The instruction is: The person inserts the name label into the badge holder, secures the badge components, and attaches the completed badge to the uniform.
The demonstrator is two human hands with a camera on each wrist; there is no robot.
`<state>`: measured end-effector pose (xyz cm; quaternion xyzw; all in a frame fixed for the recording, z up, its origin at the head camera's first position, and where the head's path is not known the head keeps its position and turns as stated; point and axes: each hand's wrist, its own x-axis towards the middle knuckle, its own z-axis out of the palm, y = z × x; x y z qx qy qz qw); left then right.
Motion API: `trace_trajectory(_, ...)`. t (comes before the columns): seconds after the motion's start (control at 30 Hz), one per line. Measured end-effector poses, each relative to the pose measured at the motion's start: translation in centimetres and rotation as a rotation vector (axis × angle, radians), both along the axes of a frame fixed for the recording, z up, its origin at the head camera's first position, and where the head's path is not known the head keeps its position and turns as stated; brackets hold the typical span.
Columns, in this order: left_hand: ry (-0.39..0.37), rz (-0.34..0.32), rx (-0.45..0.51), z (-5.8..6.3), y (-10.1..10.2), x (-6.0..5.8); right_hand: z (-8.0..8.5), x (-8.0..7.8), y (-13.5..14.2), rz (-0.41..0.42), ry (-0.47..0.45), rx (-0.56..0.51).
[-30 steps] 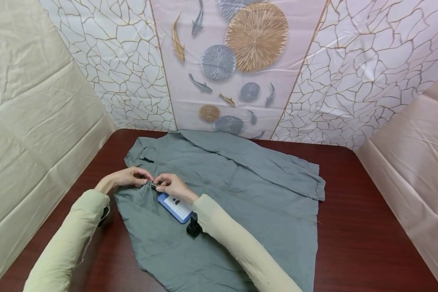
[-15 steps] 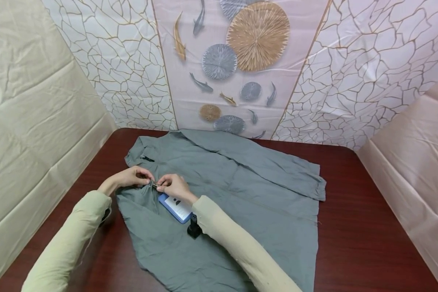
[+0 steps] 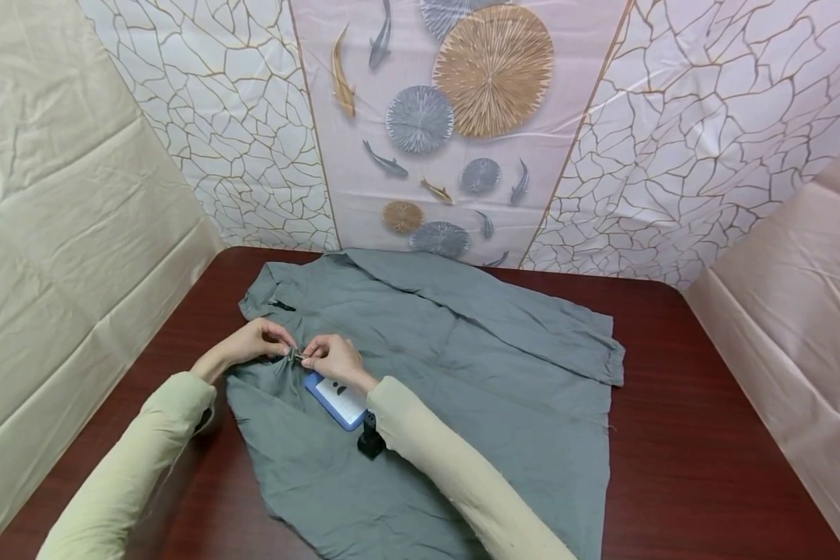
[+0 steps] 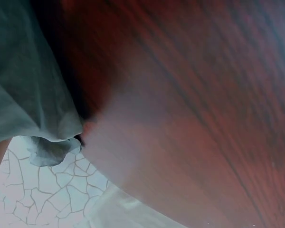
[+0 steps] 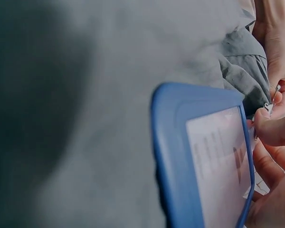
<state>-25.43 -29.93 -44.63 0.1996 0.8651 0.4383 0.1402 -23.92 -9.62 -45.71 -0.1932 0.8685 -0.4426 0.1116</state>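
A grey-green jacket (image 3: 504, 373) lies spread over the dark red table (image 3: 700, 435). Near its left edge my left hand (image 3: 255, 341) pinches a gathered fold of the cloth. My right hand (image 3: 336, 359) meets it there, thumb and fingers pinching the small metal clip (image 5: 268, 108) of a badge. The blue-framed badge (image 3: 339, 400), with a white card inside, hangs below my right hand over the jacket. In the right wrist view a thin metal pin (image 5: 277, 90) shows at the left hand's fingertips, right by the cloth. The left wrist view shows mostly table and a hanging jacket part (image 4: 28, 80).
A black slit-like detail (image 3: 283, 306) marks the jacket beyond the hands. A sleeve (image 3: 476, 303) lies folded along the far side. A patterned cloth wall (image 3: 420, 47) stands behind the table, with beige cloth walls (image 3: 63, 257) at the sides.
Both hands stay at nearly the same spot. The left hand has shifted slightly right with the gathered cloth, and the clip sits closer against the fold.
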Motion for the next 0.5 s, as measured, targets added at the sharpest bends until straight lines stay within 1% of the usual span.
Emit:
trace_trajectory(0.07, 0.025, 0.012, 0.007, 0.0, 0.2, 0.1, 0.1, 0.0, 0.0, -0.004, 0.003, 0.002)
trace_trajectory(0.17, 0.058, 0.008, 0.031, -0.1, 0.4, 0.2, 0.2, 0.0, 0.0, -0.015, 0.012, 0.0)
trace_trajectory(0.23, 0.061, -0.002, 0.056, -0.4, 0.5, 0.3, 0.3, 0.0, 0.0, -0.013, 0.021, -0.004)
trace_trajectory(0.3, 0.055, -0.026, 0.065, -0.5, 0.4, 0.2, 0.4, 0.1, 0.0, -0.006, 0.024, -0.007)
trace_trajectory(0.4, 0.012, -0.082, 0.068, -0.2, 0.2, -0.1, 0.3, 0.2, 0.0, 0.008, 0.028, 0.001)
trace_trajectory(0.5, -0.063, -0.152, 0.045, 0.6, 0.2, -0.6, 0.3, 0.2, 0.0, 0.013, 0.03, 0.013)
